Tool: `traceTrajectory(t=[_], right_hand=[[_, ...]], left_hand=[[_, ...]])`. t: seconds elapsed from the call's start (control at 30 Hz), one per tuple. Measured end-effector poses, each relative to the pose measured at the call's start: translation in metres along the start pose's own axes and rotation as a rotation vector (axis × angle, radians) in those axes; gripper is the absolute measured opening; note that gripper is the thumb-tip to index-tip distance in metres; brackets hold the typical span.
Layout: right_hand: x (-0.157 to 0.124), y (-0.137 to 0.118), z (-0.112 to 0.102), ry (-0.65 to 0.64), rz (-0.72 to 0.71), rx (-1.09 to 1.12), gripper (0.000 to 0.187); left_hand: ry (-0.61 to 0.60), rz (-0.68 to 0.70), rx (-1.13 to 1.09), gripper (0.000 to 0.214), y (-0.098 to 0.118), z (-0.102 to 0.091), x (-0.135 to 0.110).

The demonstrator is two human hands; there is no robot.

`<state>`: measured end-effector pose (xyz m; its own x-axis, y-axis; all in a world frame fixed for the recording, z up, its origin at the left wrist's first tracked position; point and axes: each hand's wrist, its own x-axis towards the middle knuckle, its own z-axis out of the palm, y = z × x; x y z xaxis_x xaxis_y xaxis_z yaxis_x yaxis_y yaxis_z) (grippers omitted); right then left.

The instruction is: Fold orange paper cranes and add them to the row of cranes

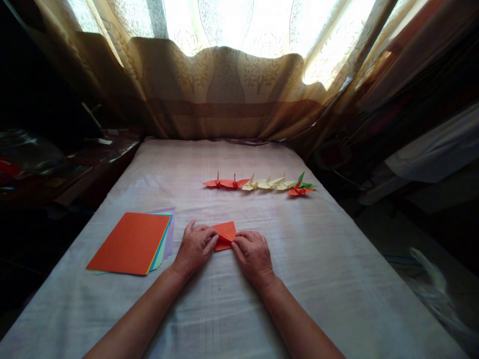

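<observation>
A small folded piece of orange origami paper [226,231] lies on the cloth-covered surface between my hands, one of its layers partly lifted. My left hand [196,247] pinches its left edge between thumb and fingers. On the opposite side, my right hand [255,255] has closed thumb and fingertips on the right corner. To the left of my left hand rests a stack of square coloured paper [129,243], orange on top, with yellow, blue, green and purple sheets showing at its edge.
Beyond my hands stands a row of folded paper cranes [267,183] in orange, cream and green. A pale checked cloth [209,309] covers the surface. Curtains [224,89] hang at the far edge. Dark clutter lies at the left, and a clear plastic bag [436,284] is low at the right.
</observation>
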<state>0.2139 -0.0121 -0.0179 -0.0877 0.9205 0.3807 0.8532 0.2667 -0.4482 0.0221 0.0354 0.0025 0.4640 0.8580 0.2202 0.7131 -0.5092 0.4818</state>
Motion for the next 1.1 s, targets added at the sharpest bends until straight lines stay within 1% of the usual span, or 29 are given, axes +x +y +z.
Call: traceTrajectory(t=[0.2, 0.33, 0.5, 0.7, 0.87, 1.1], right_hand=[[-0.005, -0.001, -0.001, 0.067, 0.125, 0.003, 0.005], [-0.005, -0.004, -0.001, 0.076, 0.154, -0.008, 0.005], [-0.002, -0.006, 0.0, 0.06, 0.172, -0.051, 0.008], [0.0, -0.008, -0.001, 0.024, 0.178, -0.12, 0.011], [0.002, -0.011, -0.002, 0.03, 0.177, -0.142, 0.013], [0.0, -0.011, -0.001, 0.041, 0.18, -0.148, 0.012]], left_hand=[[0.086, 0.002, 0.003, 0.015, -0.004, 0.011, -0.003], [0.12, 0.011, 0.02, 0.011, -0.003, 0.013, -0.004], [0.1, 0.008, 0.054, 0.007, 0.001, 0.011, -0.003], [0.084, -0.079, 0.08, 0.006, 0.004, 0.013, 0.001], [0.096, -0.11, 0.099, 0.006, 0.005, 0.016, 0.001], [0.09, -0.135, 0.109, 0.007, 0.008, 0.015, 0.002]])
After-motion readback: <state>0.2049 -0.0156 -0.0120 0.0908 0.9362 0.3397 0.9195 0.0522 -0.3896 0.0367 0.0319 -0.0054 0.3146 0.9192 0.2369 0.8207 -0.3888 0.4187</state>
